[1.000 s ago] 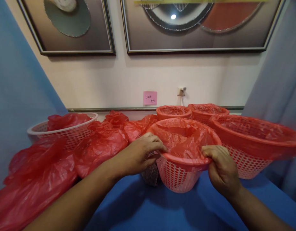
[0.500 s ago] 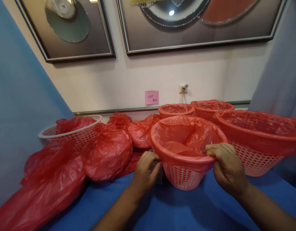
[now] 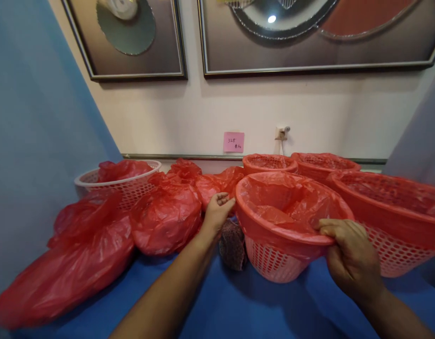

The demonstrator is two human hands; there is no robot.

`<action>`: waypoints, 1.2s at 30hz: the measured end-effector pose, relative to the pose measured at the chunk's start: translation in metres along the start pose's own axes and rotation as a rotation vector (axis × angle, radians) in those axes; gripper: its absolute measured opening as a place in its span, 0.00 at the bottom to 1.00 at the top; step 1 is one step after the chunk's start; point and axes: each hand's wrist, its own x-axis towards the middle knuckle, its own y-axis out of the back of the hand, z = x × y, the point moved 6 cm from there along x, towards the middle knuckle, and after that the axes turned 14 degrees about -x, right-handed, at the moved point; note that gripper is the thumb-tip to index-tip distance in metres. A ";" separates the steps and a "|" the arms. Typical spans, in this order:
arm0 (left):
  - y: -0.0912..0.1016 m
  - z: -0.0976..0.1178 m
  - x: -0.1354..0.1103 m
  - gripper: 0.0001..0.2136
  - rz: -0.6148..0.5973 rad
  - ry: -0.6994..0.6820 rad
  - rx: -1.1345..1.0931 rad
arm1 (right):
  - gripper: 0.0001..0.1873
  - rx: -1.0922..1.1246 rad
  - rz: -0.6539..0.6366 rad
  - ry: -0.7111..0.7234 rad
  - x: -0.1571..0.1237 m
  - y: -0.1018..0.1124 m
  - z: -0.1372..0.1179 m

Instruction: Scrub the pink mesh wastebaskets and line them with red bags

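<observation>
The blue-covered desk (image 3: 259, 310) is spread below both grips. Beyond the right grip (image 3: 353, 256), to its right, a large lined perforated basket (image 3: 397, 247) is placed. Well to the left of the left grip (image 3: 217, 212), a long red plastic bag (image 3: 76, 278) is laid on the desk, and nearer to that grip a rounded red plastic bag (image 3: 168, 221) is set down.

Between the two grips the smaller perforated basket (image 3: 274, 259) is stood upright. Its round mouth is seen as an oval, with the long axis run across from beside the left grip toward the right grip. The near right edge of the mouth is clasped by the right grip, thumb below and knuckles above, with the red plastic liner (image 3: 281, 193) pinched there along with the rim. The left edge of the mouth is met just to the right of the left grip. That grip is loosely curled, thumb held apart, and nothing is seen to be held in it; whether the rim is brushed by the thumb tip cannot be told. The basket's left side is thus nearer to the left grip, and its near right side is taken by the right.

Just below the left grip, beside the basket, a small dark mesh bag (image 3: 232, 245) is rested.
</observation>
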 end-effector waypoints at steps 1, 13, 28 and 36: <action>0.000 -0.003 0.003 0.19 0.006 -0.005 0.004 | 0.10 0.002 -0.003 0.001 -0.001 0.000 0.000; 0.023 0.005 -0.017 0.10 0.100 -0.112 -0.041 | 0.07 0.062 -0.026 -0.003 0.000 0.004 0.009; 0.024 -0.016 -0.031 0.01 0.015 0.299 -0.500 | 0.05 0.036 -0.031 -0.012 -0.008 0.003 0.013; 0.006 -0.012 -0.040 0.10 0.036 0.484 -0.842 | 0.05 0.039 -0.010 -0.020 -0.004 -0.002 0.011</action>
